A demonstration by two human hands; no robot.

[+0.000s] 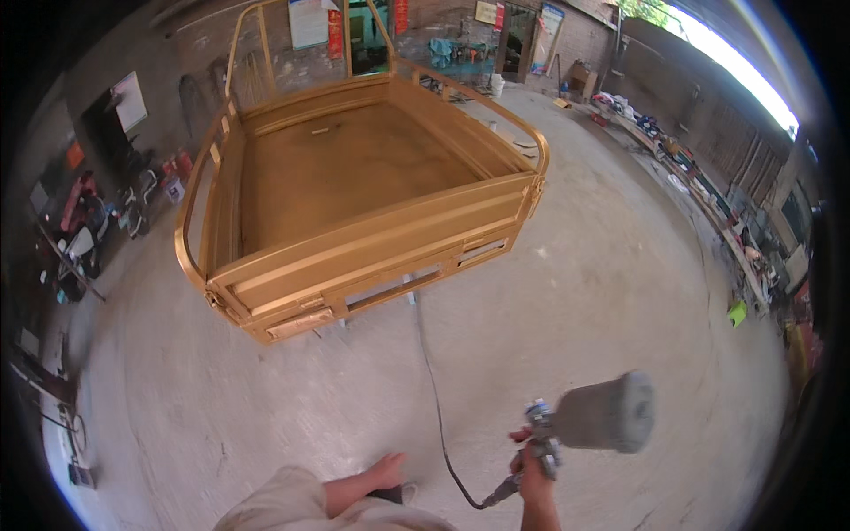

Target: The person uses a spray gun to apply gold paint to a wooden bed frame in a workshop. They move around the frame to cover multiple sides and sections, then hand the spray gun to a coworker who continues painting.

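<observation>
Head view: what are the hands doing?

Right hand [533,475] is gripping a silver metal spray gun [543,440], its grey cylindrical cup [609,414] tipping to the right. A thin black hose [452,474] is trailing from the handle. Left hand [386,472] is hanging low, nothing visibly in it; can't tell how its fingers are sitting.

Where's the work?

Gold-coloured, open-topped metal cargo bed [381,241] with tubular rails is standing ahead and left, well apart from the gun.

Progress?

Looks mostly done, judging by colour: gold is covering tailgate, visible inner walls, rails and bed floor. A paler coppery patch [301,325] is showing at the lower left; could be glare or thin coat. Bed floor is looking uneven. Underside is hiding, so can't tell there. No mist is showing.
</observation>
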